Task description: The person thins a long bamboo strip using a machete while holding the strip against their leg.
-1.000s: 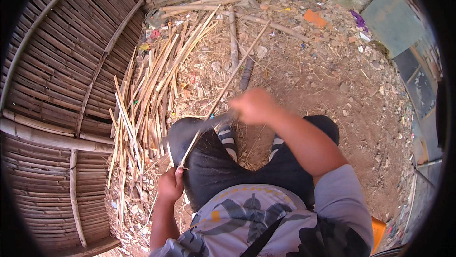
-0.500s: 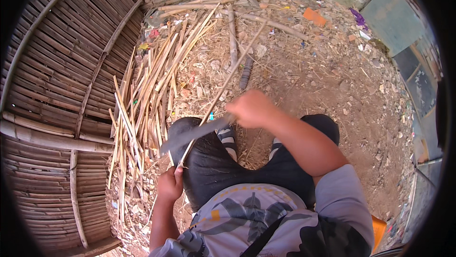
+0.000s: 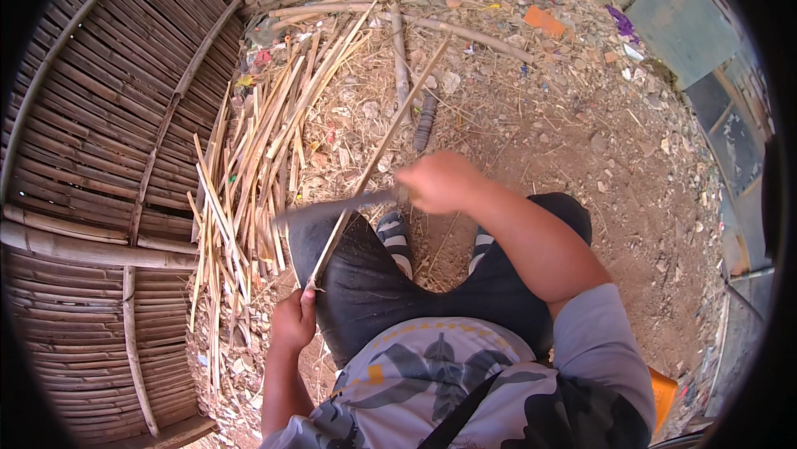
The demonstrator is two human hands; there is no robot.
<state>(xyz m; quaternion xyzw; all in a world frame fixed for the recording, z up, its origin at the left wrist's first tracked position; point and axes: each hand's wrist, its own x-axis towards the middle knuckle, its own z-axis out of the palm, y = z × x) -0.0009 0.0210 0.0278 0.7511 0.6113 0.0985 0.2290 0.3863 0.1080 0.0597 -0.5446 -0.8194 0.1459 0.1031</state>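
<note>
Low at the left, my left hand (image 3: 295,320) is closed on a long, pale bamboo strip (image 3: 374,161), which slants across my left thigh (image 3: 349,283) toward the rubble beyond my feet. My right hand (image 3: 436,183) grips a long dark blade (image 3: 324,208), blurred by motion, that lies across the strip above the left knee, pointing left; whether it touches the strip I cannot tell. A sandaled foot (image 3: 392,237) shows between my bent legs.
A pile of split strips (image 3: 253,175) lies left beside a slatted bamboo panel (image 3: 91,117). Bamboo poles (image 3: 473,34) and a ridged dark piece (image 3: 425,121) lie ahead on rubbly ground. Grey sheets (image 3: 681,21) lean at the right; an orange object (image 3: 664,403) is behind me.
The blade and my right hand have shifted a little upward since half a second ago, the blade now flatter. The strip's far end has moved slightly left; my left hand still holds it.
</note>
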